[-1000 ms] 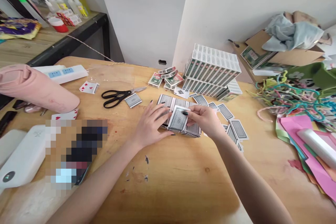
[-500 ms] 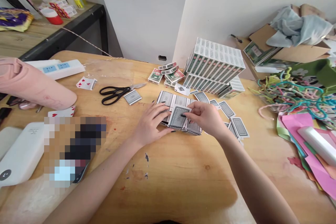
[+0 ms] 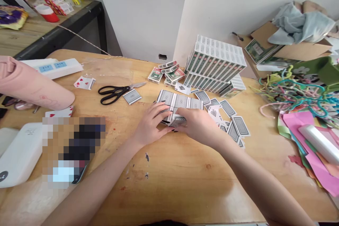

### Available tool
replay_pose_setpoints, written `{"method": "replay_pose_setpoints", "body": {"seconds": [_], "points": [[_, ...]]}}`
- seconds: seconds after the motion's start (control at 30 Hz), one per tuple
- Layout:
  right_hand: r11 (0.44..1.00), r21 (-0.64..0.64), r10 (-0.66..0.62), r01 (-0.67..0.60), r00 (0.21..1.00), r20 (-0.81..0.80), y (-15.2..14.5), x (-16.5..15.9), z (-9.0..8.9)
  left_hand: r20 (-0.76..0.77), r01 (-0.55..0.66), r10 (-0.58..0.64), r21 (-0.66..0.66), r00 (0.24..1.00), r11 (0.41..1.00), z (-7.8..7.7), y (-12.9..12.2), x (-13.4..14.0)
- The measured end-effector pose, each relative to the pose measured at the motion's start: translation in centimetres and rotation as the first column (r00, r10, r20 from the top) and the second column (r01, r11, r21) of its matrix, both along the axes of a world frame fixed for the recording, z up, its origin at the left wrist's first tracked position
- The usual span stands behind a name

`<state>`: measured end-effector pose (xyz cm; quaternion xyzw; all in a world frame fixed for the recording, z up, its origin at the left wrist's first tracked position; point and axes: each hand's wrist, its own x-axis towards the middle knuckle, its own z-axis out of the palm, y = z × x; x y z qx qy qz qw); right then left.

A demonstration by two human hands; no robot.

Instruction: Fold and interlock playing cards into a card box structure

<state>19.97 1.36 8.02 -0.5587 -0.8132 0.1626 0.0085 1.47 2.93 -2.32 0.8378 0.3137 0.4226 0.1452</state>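
Note:
A low block covered in patterned grey playing cards (image 3: 181,102) lies on the wooden table in front of me. My left hand (image 3: 151,123) grips its left side, fingers over the top and thumb low at the front. At the block's front edge, my right hand (image 3: 200,124) is closed on a playing card (image 3: 178,120), its fingertips near my left thumb. That card slopes down at the front, partly covered by my fingers. Loose playing cards (image 3: 233,130) are spread to the right. Left of the block lie black-handled scissors (image 3: 113,93) and a cut card piece (image 3: 131,96).
Stacked card boxes (image 3: 214,63) stand behind the block, with several loose packs (image 3: 168,72) beside them. Coloured pipe cleaners (image 3: 293,91) and paper sheets (image 3: 304,134) lie right. A pink bottle (image 3: 45,84), power strip (image 3: 58,67) and white power bank (image 3: 22,152) are left.
My right hand has moved left and down to the block's front edge. The card that lay over the top now slopes at the front. My left hand stays on the block.

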Motion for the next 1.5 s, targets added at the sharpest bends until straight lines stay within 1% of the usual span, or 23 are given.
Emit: {"method": "replay_pose_setpoints", "body": {"seconds": [0.1,0.2,0.47,0.73,0.87,0.97,1.03,1.13,1.3,1.5], "points": [[0.999,-0.038,-0.021,0.024,0.998,0.066,0.5,-0.5,-0.3,0.006,0.009,-0.009,-0.006,1.000,1.000,0.0,0.0,0.0],[0.998,-0.061,-0.025,0.031,0.995,0.101,0.9,-0.8,-0.2,-0.003,0.017,-0.017,-0.001,1.000,1.000,-0.1,0.0,-0.1],[0.995,-0.100,0.029,-0.010,0.981,0.193,1.7,-1.8,0.4,-0.005,0.018,-0.018,-0.004,1.000,1.000,-0.2,-0.1,-0.1],[0.987,-0.157,0.002,0.023,0.988,0.156,2.0,-1.9,0.3,-0.001,0.030,-0.030,-0.008,1.000,1.000,-0.1,0.0,-0.2],[0.980,-0.196,-0.038,0.042,0.999,0.019,1.9,-0.9,0.8,-0.014,0.028,-0.028,-0.012,0.999,1.000,-0.2,-0.1,-0.2],[0.983,-0.166,-0.083,0.074,0.995,-0.049,1.5,-0.2,0.9,-0.026,0.022,-0.022,-0.013,0.999,1.000,-0.2,-0.2,-0.1],[0.987,-0.124,-0.104,0.097,0.993,-0.053,1.4,0.0,0.8,-0.031,0.017,-0.017,-0.010,0.999,1.000,-0.2,-0.2,-0.1],[0.989,-0.095,-0.116,0.110,0.991,-0.064,1.1,-0.1,0.6,-0.030,0.013,-0.013,-0.007,0.999,1.000,-0.2,-0.2,-0.1],[0.992,-0.071,-0.110,0.106,0.992,-0.055,0.8,-0.4,0.4,-0.023,0.022,-0.022,-0.017,0.999,1.000,-0.2,-0.2,-0.1],[0.996,-0.035,-0.086,0.086,0.996,-0.001,0.8,-0.5,0.0,0.004,0.026,-0.026,-0.014,1.000,1.000,-0.4,-0.1,-0.1]]}}
